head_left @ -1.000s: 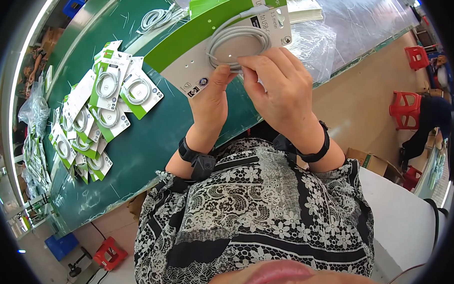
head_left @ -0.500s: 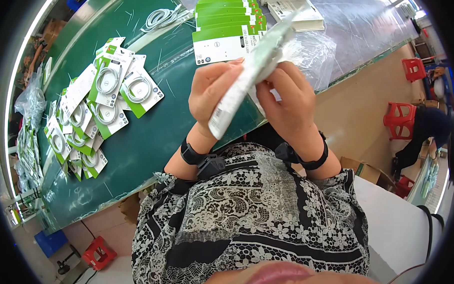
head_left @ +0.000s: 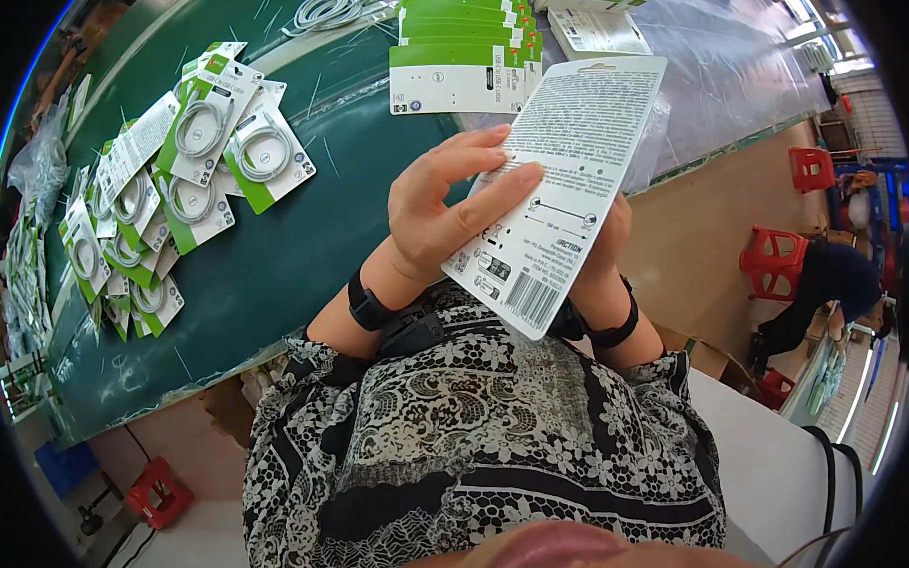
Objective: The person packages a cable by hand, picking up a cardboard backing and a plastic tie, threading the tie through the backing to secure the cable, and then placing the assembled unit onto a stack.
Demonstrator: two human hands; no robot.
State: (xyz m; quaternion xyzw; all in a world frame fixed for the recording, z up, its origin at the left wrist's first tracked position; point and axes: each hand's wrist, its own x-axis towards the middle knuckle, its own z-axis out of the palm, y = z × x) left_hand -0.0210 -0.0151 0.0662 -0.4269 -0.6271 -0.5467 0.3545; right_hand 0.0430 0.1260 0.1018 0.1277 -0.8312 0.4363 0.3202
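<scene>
and round it comes: half a second ago the card (head_left: 580, 138) shows me almost only its edge, now its printed back faces me squarely, so the back is readable and the front is hidden. my left hand (head_left: 432, 208) pinches the card's left side, thumb flat on the print. my right hand (head_left: 610, 244) is mostly behind, so i can't tell how its fingers sit. the card is up before my chest, right of the heaped packs (head_left: 190, 170) on the green tabletop (head_left: 275, 268).

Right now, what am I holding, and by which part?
A white printed card, its left edge in your left hand, thumb across the printed face; your right hand is behind it, grip hidden.
</scene>
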